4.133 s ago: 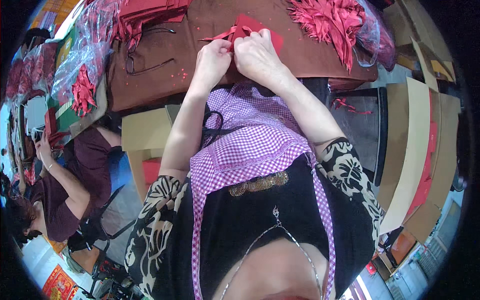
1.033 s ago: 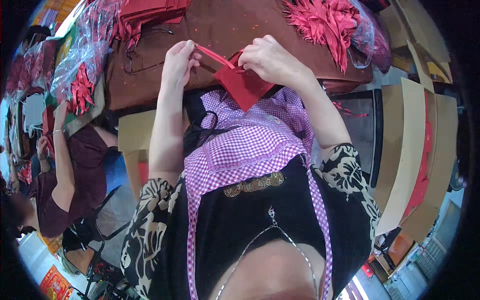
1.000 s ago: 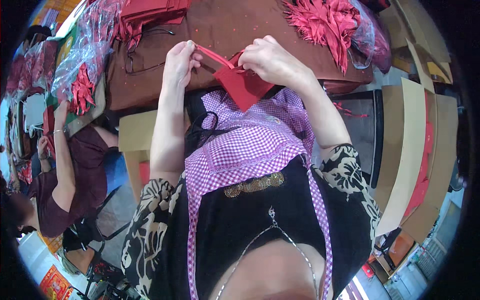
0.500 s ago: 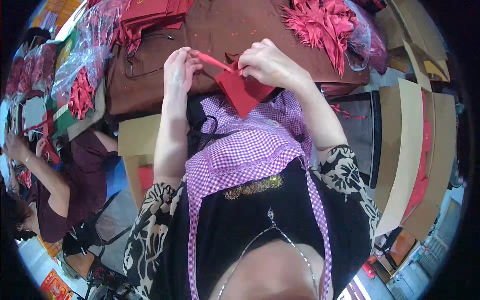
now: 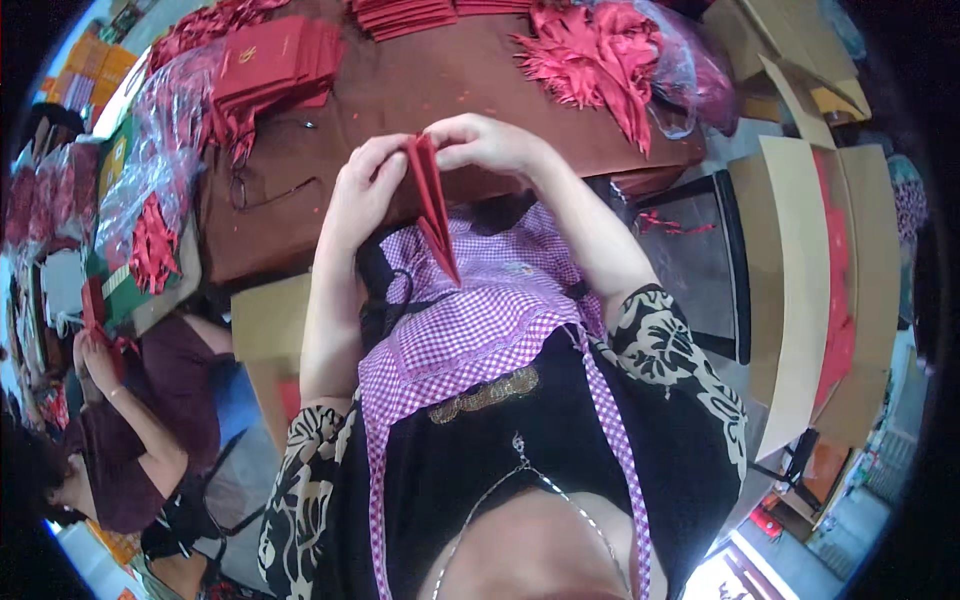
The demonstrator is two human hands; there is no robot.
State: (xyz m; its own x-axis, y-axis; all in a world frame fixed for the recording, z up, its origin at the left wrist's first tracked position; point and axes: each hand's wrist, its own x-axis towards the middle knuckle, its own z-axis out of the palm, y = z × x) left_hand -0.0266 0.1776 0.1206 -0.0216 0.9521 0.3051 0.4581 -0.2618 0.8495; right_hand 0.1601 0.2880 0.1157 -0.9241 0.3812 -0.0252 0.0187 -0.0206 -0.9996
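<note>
Both my hands hold a flat red paper piece edge-on above my lap, just in front of the brown table. My left hand grips its left face with the fingers curled over the top. My right hand pinches the upper edge from the right. The piece tapers to a point hanging down over my purple checked apron.
A stack of red envelopes and a heap of red tassels lie on the table. Clear bags of red items sit at the left. An open cardboard box stands at the right. A seated person in maroon works at the lower left.
The red piece has turned from showing its broad face to standing nearly edge-on, and my hands have closed in together on its top. The person at the left lowered an arm.
</note>
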